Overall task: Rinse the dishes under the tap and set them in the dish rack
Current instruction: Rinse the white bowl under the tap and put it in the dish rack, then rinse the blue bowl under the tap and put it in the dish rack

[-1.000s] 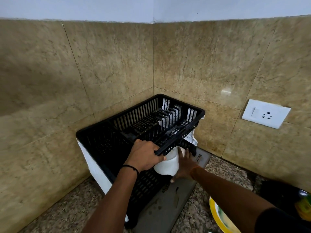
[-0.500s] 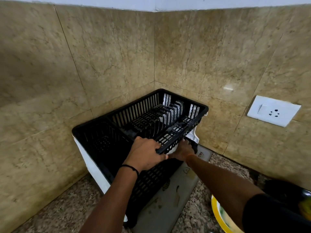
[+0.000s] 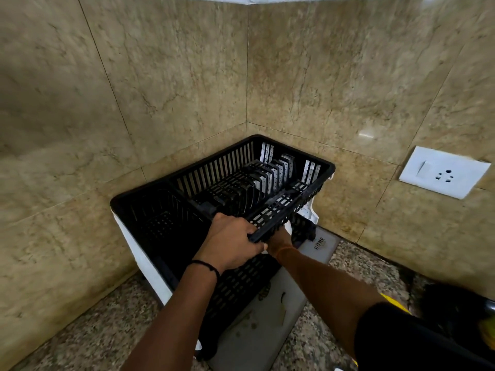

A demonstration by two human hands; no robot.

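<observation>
A black plastic dish rack (image 3: pixel 294 150) stands in the corner of the counter on a white base (image 3: pixel 144 261). Its upper plate slots hold nothing. My left hand (image 3: pixel 233 242) grips the rack's front rim, lifting the upper tray edge. My right hand (image 3: pixel 280 238) reaches in under that raised edge, and its fingers are hidden behind the rim. A sliver of something white (image 3: pixel 287 225) shows beside that hand under the rim; I cannot tell whether the hand holds it.
The rack sits on a grey mat (image 3: pixel 257 336) on a speckled granite counter. Tiled walls close in behind and to the left. A white wall socket (image 3: pixel 444 172) is on the right wall. A yellow plate edge (image 3: pixel 393 301) and a dark vessel (image 3: pixel 455 309) lie at lower right.
My right hand carried a white cup in under the rack's raised front edge; the cup is now almost fully hidden. My left hand kept its grip on the rim.
</observation>
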